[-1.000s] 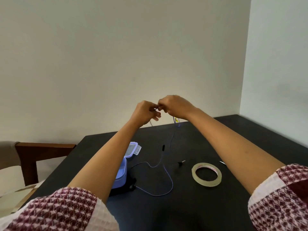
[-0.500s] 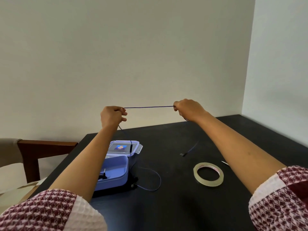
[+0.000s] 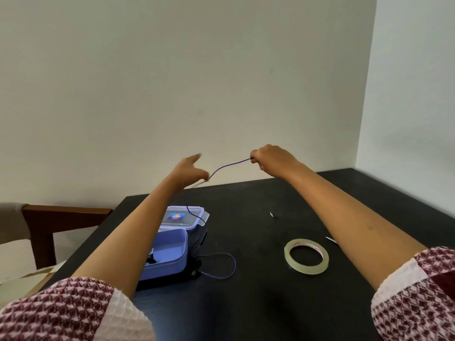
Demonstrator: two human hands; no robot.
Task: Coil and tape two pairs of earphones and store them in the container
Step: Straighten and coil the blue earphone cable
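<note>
A thin purple earphone cable [image 3: 229,166] sags between my two raised hands above the black table [image 3: 258,303]. My right hand [image 3: 270,161] pinches one end of that span. My left hand [image 3: 189,171] is motion-blurred and holds the cable at its lower fingers, with one finger sticking up. From there the cable drops across the clear lid [image 3: 183,217] and ends in a loop on the table [image 3: 221,267] beside the open blue container [image 3: 170,252]. Something small and black [image 3: 150,259] lies inside the container. A roll of clear tape [image 3: 306,259] lies flat on the table to the right.
A wooden chair [image 3: 64,217] stands past the table's left edge. Two small pale bits lie on the table, one [image 3: 271,214] near the middle and one [image 3: 331,239] by my right forearm. Walls close off the far and right sides.
My left hand has swung right toward the right hand, so the cable span between them went from taut to slack and shorter. The right hand stayed nearly still.
</note>
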